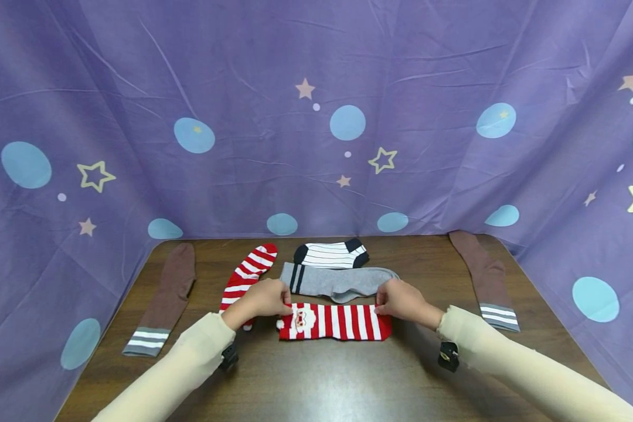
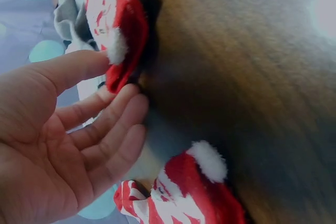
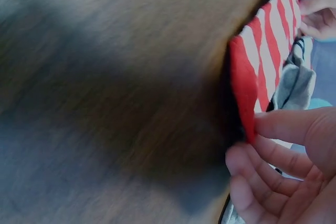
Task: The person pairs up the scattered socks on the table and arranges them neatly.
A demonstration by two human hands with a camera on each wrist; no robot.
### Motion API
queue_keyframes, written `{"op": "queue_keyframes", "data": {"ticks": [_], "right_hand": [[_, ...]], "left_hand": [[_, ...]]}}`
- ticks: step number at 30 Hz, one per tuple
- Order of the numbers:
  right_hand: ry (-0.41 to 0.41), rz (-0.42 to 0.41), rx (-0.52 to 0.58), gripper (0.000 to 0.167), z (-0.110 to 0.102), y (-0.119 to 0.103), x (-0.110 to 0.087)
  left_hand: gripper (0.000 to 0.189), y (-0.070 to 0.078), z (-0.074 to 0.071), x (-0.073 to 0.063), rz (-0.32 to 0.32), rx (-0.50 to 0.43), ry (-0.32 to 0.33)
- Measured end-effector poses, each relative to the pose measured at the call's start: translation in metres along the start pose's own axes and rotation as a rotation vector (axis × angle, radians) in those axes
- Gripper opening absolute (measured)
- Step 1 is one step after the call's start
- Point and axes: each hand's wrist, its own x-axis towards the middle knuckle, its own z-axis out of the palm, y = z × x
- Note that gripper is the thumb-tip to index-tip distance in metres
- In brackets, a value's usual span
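Sleeves of cream fabric (image 1: 540, 375) extend over a brown wood-grain tabletop (image 1: 316, 384), a small black device (image 1: 448, 356) at each wrist. Beyond them, a red-and-white striped knit sock with a bearded face (image 1: 343, 322) spans crosswise between the two hands. The left hand (image 1: 266, 297) pinches its face end, thumb beside the white pompom; the right hand (image 1: 405, 302) pinches its plain red end between thumb and fingers. Just behind lies a grey sock with two black bands (image 1: 343, 284), its toe near the right hand. Left of it, a second red-and-white striped sock (image 1: 247, 274) slants, partly hidden by the left arm. Brown socks with grey-and-white cuffs lie well apart, one far left (image 1: 164, 296), one far right (image 1: 483, 272). Farther back, a white ankle sock with thin dark lines and black ends (image 1: 329, 255) sits before a purple curtain patterned with stars and blue ovals (image 1: 274, 181).
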Motion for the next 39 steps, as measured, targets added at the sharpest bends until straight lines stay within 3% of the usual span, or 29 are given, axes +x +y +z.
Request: {"op": "queue_keyframes", "data": {"ticks": [4, 12, 19, 27, 31, 39], "right_hand": [[0.087, -0.091, -0.122, 0.022, 0.004, 0.000, -0.003], [0.266, -0.299, -0.406, 0.021, 0.011, -0.001, -0.008], [0.279, -0.387, -0.576, 0.012, 0.013, -0.001, -0.006], [0.312, -0.436, -0.650, 0.015, 0.017, 0.002, -0.006], [0.351, -0.464, -0.674, 0.014, 0.018, 0.003, -0.005], [0.350, -0.476, -0.686, 0.014, 0.017, 0.003, -0.004]], "left_hand": [[0.019, 0.001, 0.004, -0.001, 0.073, 0.044, 0.056], [0.023, 0.001, 0.012, -0.001, 0.145, 0.118, 0.113], [0.020, -0.002, 0.019, 0.001, 0.215, 0.279, 0.198], [0.018, -0.005, 0.025, 0.001, 0.272, 0.404, 0.261], [0.015, -0.006, 0.027, 0.000, 0.286, 0.406, 0.278], [0.011, -0.008, 0.032, -0.005, 0.307, 0.411, 0.333]]}}
